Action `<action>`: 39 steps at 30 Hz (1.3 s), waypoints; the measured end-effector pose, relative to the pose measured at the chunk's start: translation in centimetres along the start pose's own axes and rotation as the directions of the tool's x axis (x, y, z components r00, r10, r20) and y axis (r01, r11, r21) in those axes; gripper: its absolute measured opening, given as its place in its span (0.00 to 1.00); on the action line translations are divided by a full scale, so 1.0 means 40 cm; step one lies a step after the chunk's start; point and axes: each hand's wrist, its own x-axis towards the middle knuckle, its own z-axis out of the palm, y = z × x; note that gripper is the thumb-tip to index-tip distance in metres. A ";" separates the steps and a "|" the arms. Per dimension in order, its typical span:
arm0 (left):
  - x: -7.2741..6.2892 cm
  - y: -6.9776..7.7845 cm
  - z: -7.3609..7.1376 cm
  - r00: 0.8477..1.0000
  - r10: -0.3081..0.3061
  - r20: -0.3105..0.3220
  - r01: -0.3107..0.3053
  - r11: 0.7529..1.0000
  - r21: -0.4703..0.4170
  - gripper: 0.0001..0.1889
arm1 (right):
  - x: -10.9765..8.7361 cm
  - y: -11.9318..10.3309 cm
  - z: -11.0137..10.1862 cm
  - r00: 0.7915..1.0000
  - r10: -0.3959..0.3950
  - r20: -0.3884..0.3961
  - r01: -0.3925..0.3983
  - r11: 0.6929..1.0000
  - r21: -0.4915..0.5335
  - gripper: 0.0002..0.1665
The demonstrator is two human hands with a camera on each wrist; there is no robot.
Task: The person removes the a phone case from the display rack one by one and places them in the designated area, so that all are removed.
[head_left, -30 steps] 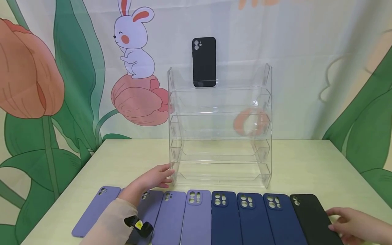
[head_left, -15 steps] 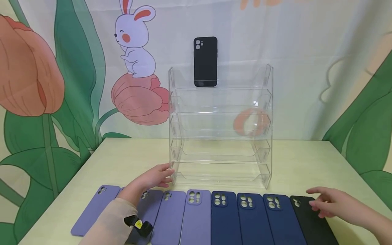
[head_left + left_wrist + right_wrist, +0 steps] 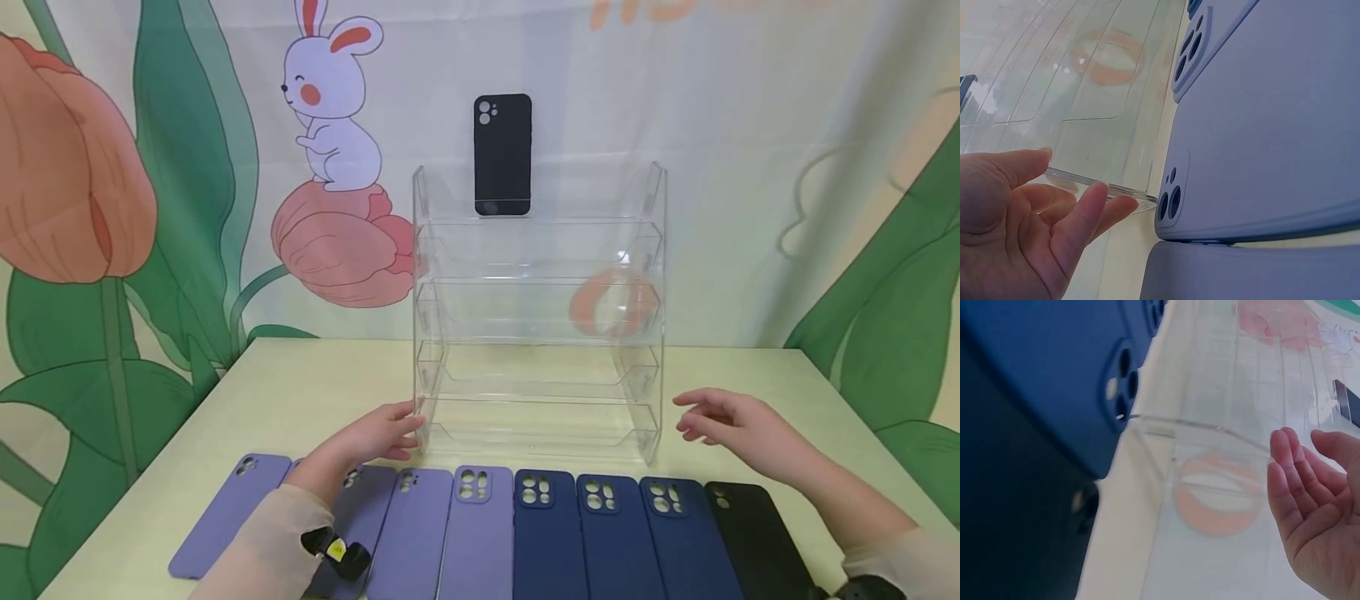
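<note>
A clear acrylic tiered rack (image 3: 540, 392) stands on the table. My left hand (image 3: 378, 433) grips the lower front edge of its left side panel; in the left wrist view the fingers (image 3: 1082, 215) lie on either side of that edge. Right of the rack, my right hand (image 3: 727, 425) hovers apart from it, loosely bent and holding nothing. One black phone case (image 3: 502, 154) stands upright in the top tier. Along the front lie purple phone cases (image 3: 483, 533), dark blue phone cases (image 3: 551, 533) and a black phone case (image 3: 757, 533). My left forearm partly covers the purple ones.
The row of cases spans the pale table (image 3: 742, 375) in front of the rack, several side by side. Behind the table hangs a printed cloth (image 3: 720, 167) with tulips and a rabbit. Wrist cameras (image 3: 345, 554) sit on both sleeves.
My right hand has left the black case at the front right and moved up and left towards the rack's right side. My left hand stays at the rack.
</note>
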 end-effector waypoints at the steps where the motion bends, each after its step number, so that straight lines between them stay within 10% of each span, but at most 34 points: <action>1: 0.000 -0.001 0.000 1.000 -0.002 -0.002 0.002 1.000 0.000 0.28 | 0.009 -0.007 0.000 1.000 -0.002 -0.013 0.002 1.000 0.003 0.23; 39: 0.001 -0.003 -0.001 1.000 0.019 0.018 -0.019 1.000 -0.006 0.29 | 0.296 -0.222 -0.048 0.988 -0.011 -0.151 0.034 0.988 0.153 0.23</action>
